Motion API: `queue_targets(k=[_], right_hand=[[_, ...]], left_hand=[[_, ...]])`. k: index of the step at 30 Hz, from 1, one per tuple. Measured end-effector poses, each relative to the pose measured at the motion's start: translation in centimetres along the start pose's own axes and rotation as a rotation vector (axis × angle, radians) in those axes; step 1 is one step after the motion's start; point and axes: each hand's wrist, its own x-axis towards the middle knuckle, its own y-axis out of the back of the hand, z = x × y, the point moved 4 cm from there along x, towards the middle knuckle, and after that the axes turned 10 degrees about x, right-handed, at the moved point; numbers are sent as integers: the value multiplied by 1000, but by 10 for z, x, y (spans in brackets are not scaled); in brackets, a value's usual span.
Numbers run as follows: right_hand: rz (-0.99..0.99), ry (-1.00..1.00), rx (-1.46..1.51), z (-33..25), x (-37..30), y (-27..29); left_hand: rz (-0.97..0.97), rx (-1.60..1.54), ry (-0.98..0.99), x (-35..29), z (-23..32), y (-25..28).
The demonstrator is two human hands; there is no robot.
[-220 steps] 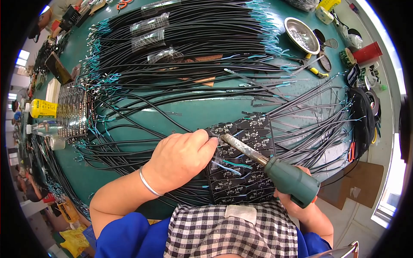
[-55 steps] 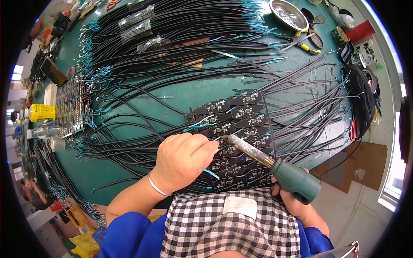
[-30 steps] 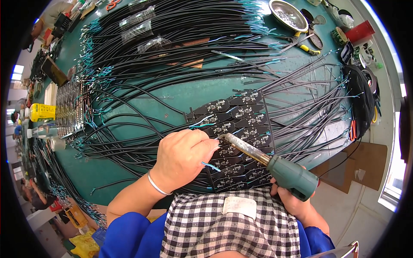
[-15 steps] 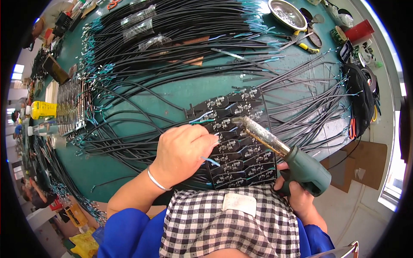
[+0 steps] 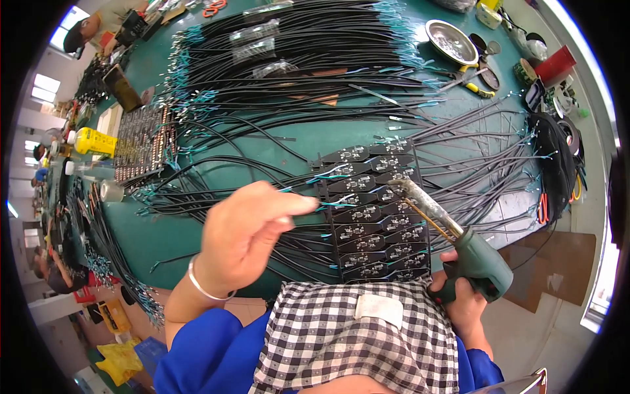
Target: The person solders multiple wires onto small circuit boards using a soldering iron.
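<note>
My right hand (image 5: 464,299) grips the handle of a green soldering gun (image 5: 484,264), whose metal barrel reaches up and left over the circuit boards. Its tip is over the upper part of a panel of black circuit boards (image 5: 363,214) lying before me. Left of the panel is my left hand (image 5: 244,230), with the index finger stretched toward the boards' edge and the thumb apart from it. Nothing shows between these fingers; the other fingers are curled. Blue wire ends (image 5: 336,202) lie on the boards close to the index fingertip. Black cables (image 5: 216,203) run out from both sides.
A thick bundle of black cables (image 5: 315,33) lies at the back. A metal bowl (image 5: 451,42) and yellow-handled pliers (image 5: 478,88) are at the far right. At the left are a yellow bottle (image 5: 96,141), another stack of boards (image 5: 141,139) and a tape roll (image 5: 111,191).
My left hand has moved left off the boards, its pinch opened and the blue wire no longer in it. The soldering gun stays over the boards. The whole view has shifted slightly.
</note>
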Motion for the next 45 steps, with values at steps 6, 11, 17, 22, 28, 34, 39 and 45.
queue_targets(k=[6, 11, 17, 22, 28, 34, 39, 45], right_hand=[[-61, -78, -13, 3, -3, 4], [-16, -148, 24, 7, -5, 5], [10, -30, 129, 6, -4, 4], [66, -54, 52, 10, 3, 2], [-12, -39, 76, 11, -7, 8], [-240, 58, 61, 22, -16, 25], [-275, 72, -322, 26, -19, 29], [-108, -56, -312, 56, -36, 48]], left_hand=[[-125, 440, 68, -13, -6, -19], [127, 308, 280, -14, -32, -10], [137, 234, 382, -20, -59, -1], [-3, 329, 283, -17, -62, -28], [-5, 572, 149, -21, -52, -41], [173, 437, -156, -29, -6, -42], [12, 358, -178, -41, 6, -88], [68, 435, -233, -35, 5, -94]])
